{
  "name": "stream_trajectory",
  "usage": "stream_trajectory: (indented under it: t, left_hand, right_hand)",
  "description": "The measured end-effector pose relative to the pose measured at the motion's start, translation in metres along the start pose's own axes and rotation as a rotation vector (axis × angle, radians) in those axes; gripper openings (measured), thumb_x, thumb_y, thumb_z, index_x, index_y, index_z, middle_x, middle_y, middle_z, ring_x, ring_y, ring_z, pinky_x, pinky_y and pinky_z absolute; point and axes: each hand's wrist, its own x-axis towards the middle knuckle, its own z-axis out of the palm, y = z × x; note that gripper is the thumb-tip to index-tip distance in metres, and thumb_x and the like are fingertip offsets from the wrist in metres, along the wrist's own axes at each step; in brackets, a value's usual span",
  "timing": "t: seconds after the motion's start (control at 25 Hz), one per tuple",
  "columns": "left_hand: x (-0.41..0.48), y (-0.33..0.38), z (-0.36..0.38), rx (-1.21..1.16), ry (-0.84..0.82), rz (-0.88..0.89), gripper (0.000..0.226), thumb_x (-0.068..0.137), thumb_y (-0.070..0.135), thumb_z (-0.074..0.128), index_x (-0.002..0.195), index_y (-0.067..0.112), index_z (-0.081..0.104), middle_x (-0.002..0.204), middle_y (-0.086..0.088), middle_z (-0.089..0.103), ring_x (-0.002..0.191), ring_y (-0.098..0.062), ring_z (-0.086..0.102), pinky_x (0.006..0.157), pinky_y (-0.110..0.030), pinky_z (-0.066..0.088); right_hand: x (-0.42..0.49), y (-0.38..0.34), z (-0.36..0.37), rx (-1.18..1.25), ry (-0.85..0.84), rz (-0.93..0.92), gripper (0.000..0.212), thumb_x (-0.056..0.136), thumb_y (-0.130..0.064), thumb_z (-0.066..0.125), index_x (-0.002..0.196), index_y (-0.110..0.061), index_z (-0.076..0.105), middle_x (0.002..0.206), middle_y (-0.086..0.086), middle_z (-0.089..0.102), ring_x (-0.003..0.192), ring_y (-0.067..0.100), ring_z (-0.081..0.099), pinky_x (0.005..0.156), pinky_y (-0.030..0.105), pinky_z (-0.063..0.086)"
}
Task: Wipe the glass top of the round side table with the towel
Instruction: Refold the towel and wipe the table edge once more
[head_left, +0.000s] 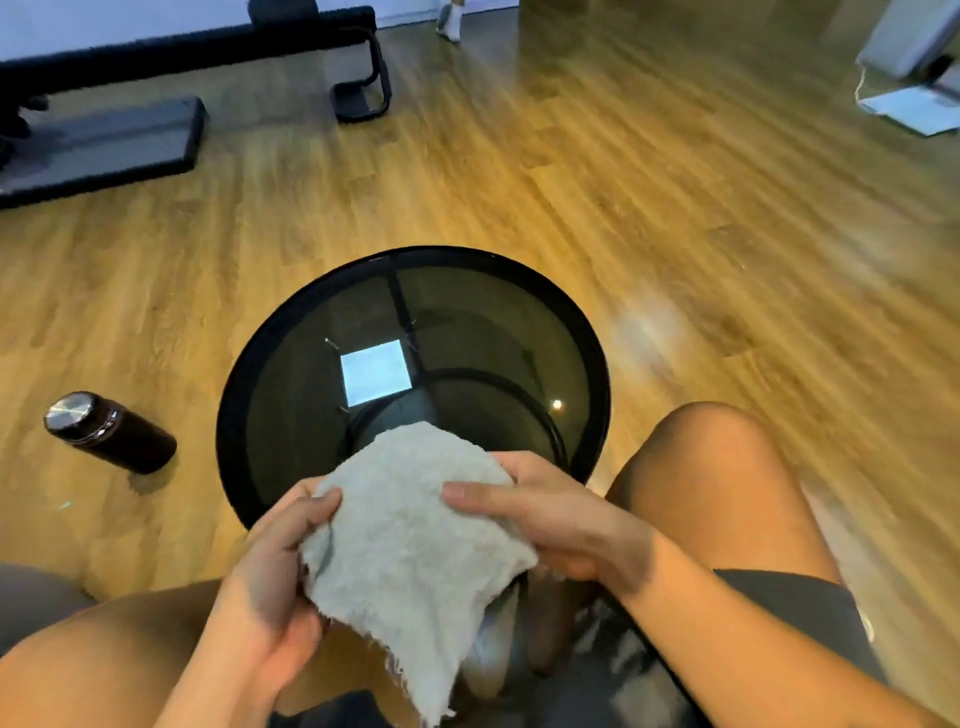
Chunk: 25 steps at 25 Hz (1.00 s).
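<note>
— What's biggest in my view?
— The wood floor (571, 182), then the round table (239, 415) with its dark glass top (467, 338) right in front of my knees.
— And the towel?
— The towel (410, 530) is held up between both hands over the near edge of the glass; I can't tell if it touches.
— Hands?
— My left hand (275, 577) pinches the left edge, thumb on top. My right hand (556, 514) grips the right side, fingers curled over it.
— Anything smaller?
— A dark bottle (111, 434) lies on the floor, left of the table.
</note>
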Motion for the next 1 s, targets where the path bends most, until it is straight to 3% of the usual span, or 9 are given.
stream_trajectory:
  t: [0.12,0.24,0.4,0.44,0.56,0.68,0.76,0.88,1.0]
  left_hand:
    - [0.019,-0.005,0.004,0.269,0.029,0.033,0.019,0.078,0.014,0.068,0.097,0.01,0.069,0.101,-0.018,0.071,0.084,-0.033,0.071,0.065,-0.042,0.056]
    - [0.033,-0.019,0.029,0.328,-0.214,0.026,0.038,0.077,0.016,0.074,0.115,0.015,0.067,0.109,-0.014,0.072,0.099,-0.031,0.069,0.074,-0.041,0.056]
    - [0.063,-0.056,0.108,0.369,-0.344,0.003,0.027,0.089,0.004,0.062,0.116,0.009,0.066,0.107,-0.01,0.073,0.097,-0.023,0.07,0.072,-0.03,0.057]
    - [0.072,-0.067,0.126,0.459,-0.302,0.019,0.027,0.09,0.001,0.059,0.114,0.01,0.066,0.101,-0.007,0.075,0.093,-0.021,0.071,0.074,-0.033,0.058]
    - [0.091,-0.086,0.144,0.681,-0.301,0.079,0.019,0.092,0.011,0.06,0.103,0.022,0.07,0.091,0.003,0.076,0.086,-0.015,0.072,0.077,-0.034,0.059]
    - [0.114,-0.067,0.11,0.861,-0.176,0.276,0.019,0.088,0.029,0.066,0.106,0.026,0.071,0.092,0.011,0.074,0.09,-0.005,0.068,0.079,-0.022,0.054]
    - [0.142,-0.04,0.067,1.192,0.004,0.579,0.029,0.089,0.032,0.064,0.115,0.018,0.068,0.109,0.0,0.071,0.107,-0.015,0.064,0.092,-0.028,0.048]
    - [0.176,-0.009,-0.002,1.763,0.15,0.611,0.058,0.097,0.048,0.042,0.144,0.015,0.042,0.154,-0.009,0.034,0.145,-0.027,0.021,0.116,-0.049,0.013]
    - [0.188,-0.014,-0.026,1.976,0.088,0.563,0.072,0.096,0.06,0.009,0.153,0.018,0.016,0.162,-0.003,0.005,0.147,-0.025,-0.011,0.116,-0.057,-0.002]
  right_hand:
    - [0.0,-0.008,-0.017,-0.157,0.282,-0.155,0.03,0.081,-0.016,0.08,0.109,-0.015,0.069,0.105,0.005,0.074,0.097,0.023,0.072,0.085,0.045,0.059]
    - [-0.016,-0.02,-0.053,-0.26,0.444,-0.29,0.04,0.075,-0.023,0.085,0.109,-0.029,0.067,0.105,0.0,0.072,0.093,0.019,0.069,0.073,0.03,0.058]
    - [-0.021,-0.009,-0.108,-0.396,1.193,-0.19,0.057,0.086,-0.042,0.07,0.137,-0.03,0.047,0.136,0.009,0.054,0.119,0.027,0.055,0.087,0.034,0.048]
    - [-0.016,0.0,-0.105,-0.397,1.204,-0.076,0.062,0.09,-0.045,0.063,0.144,-0.024,0.04,0.142,0.012,0.05,0.125,0.03,0.051,0.095,0.036,0.045]
    - [0.019,0.034,-0.073,-0.249,0.877,0.152,0.073,0.098,-0.047,0.048,0.152,-0.008,0.018,0.14,0.016,0.052,0.124,0.032,0.053,0.1,0.037,0.045]
    - [0.054,0.037,-0.072,-0.215,1.007,0.202,0.068,0.101,-0.045,0.039,0.149,-0.004,0.013,0.136,0.021,0.052,0.116,0.036,0.057,0.084,0.034,0.045]
    - [0.067,0.034,-0.084,-0.266,1.109,0.202,0.06,0.102,-0.044,0.037,0.144,-0.004,0.021,0.131,0.023,0.054,0.108,0.037,0.06,0.074,0.032,0.041]
    - [0.083,0.019,-0.113,-0.414,1.119,0.172,0.056,0.099,-0.046,0.037,0.139,-0.007,0.032,0.122,0.02,0.06,0.103,0.04,0.061,0.075,0.035,0.044]
    - [0.109,-0.022,-0.164,-0.471,1.088,0.101,0.057,0.083,-0.053,0.036,0.126,-0.018,0.051,0.115,0.013,0.064,0.095,0.034,0.06,0.078,0.039,0.048]
